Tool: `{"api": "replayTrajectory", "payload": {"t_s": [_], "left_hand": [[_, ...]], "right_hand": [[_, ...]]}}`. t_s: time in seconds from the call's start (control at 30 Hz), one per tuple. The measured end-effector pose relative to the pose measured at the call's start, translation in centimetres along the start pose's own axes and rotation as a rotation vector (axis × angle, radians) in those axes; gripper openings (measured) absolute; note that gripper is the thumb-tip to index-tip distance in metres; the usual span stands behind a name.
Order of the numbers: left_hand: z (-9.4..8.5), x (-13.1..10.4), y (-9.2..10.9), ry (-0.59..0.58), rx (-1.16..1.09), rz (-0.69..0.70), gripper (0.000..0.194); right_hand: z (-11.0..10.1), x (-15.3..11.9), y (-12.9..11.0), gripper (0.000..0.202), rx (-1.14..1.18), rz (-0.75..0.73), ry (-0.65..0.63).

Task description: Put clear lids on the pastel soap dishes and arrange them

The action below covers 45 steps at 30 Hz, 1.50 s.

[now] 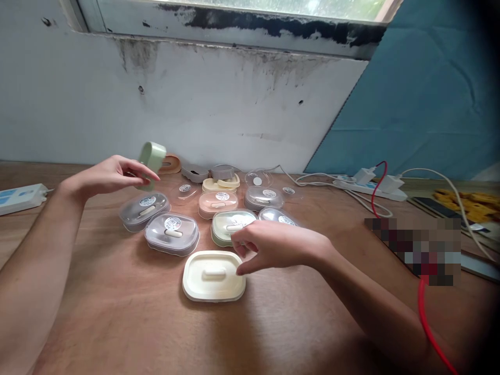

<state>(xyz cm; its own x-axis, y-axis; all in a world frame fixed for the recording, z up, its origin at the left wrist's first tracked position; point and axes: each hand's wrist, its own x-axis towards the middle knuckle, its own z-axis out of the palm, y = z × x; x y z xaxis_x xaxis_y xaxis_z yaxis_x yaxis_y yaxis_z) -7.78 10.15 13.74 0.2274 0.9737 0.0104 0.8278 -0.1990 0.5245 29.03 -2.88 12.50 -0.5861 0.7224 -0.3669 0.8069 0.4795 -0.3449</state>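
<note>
My left hand [113,176], at the far left, is closed on a light green oval plastic piece [153,155], tilted on its side above the table. My right hand [269,244] reaches in from the right, its thumb and curled fingers apart. The thumb tip is at the right rim of a cream oval dish [214,290] with a raised bar in its middle; I cannot tell if it touches. Behind that hand stands a pale green dish under a clear lid [228,219]. Two grey lidded dishes [172,237] sit to the left.
Further back are a pink lidded dish [214,205], more grey lidded dishes [261,198], loose clear lids [183,191] and cream pieces [221,182] by the wall. Power strips [19,198] lie left and right [394,194], with cables and a red cord [429,328] on the right.
</note>
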Motion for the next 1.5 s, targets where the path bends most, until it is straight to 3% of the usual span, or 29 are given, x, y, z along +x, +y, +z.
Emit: {"api": "replayTrajectory", "payload": {"t_s": [0.03, 0.1, 0.17, 0.27, 0.43, 0.63, 0.8, 0.9, 0.97, 1.07, 1.13, 1.3, 1.5], "left_hand": [[0.1, -0.9, 1.9, -0.172, -0.017, 0.166, 0.031], [1.2, -3.1, 5.6, -0.406, 0.052, 0.37, 0.024], [3.3, -5.4, 9.0, -0.557, 0.114, 0.477, 0.02], [6.7, -8.2, 12.4, -0.722, 0.221, 0.568, 0.026], [9.5, -10.3, 14.0, -0.726, 0.318, 0.562, 0.032], [10.3, -10.3, 13.9, -0.751, 0.275, 0.581, 0.028], [8.4, -8.5, 13.2, -0.816, 0.236, 0.499, 0.021], [6.9, -7.6, 12.6, -0.71, 0.236, 0.478, 0.025], [6.8, -7.5, 12.5, -0.634, 0.266, 0.462, 0.043], [8.4, -8.1, 12.9, -0.583, 0.369, 0.475, 0.073], [10.0, -8.7, 13.5, -0.608, 0.478, 0.491, 0.08], [12.8, -9.7, 14.7, -0.622, 0.682, 0.497, 0.075], [13.2, -10.2, 15.2, -0.617, 0.763, 0.482, 0.079]], "right_hand": [[-0.2, -0.2, 0.2, 0.043, 0.001, -0.008, 0.052], [-0.6, -0.8, 0.6, 0.049, 0.017, -0.027, 0.172], [-0.7, -1.3, 0.6, 0.058, 0.054, -0.048, 0.269], [-0.4, -1.8, -0.1, 0.068, 0.097, -0.069, 0.241], [1.1, -1.3, -1.8, 0.083, -0.052, -0.071, 0.149], [2.4, 0.2, -2.6, 0.069, -0.238, -0.076, 0.088], [3.4, 0.8, -3.0, 0.073, -0.301, -0.041, 0.101], [3.9, 1.0, -3.2, 0.08, -0.324, -0.025, 0.113], [4.0, 1.0, -3.3, 0.082, -0.324, -0.011, 0.112], [4.1, 0.9, -3.5, 0.082, -0.3, 0.011, 0.111], [4.1, 0.9, -3.6, 0.078, -0.287, 0.002, 0.121], [4.7, 1.1, -3.5, 0.064, -0.279, -0.055, 0.179], [5.0, 1.4, -3.1, 0.059, -0.305, -0.069, 0.172]]}}
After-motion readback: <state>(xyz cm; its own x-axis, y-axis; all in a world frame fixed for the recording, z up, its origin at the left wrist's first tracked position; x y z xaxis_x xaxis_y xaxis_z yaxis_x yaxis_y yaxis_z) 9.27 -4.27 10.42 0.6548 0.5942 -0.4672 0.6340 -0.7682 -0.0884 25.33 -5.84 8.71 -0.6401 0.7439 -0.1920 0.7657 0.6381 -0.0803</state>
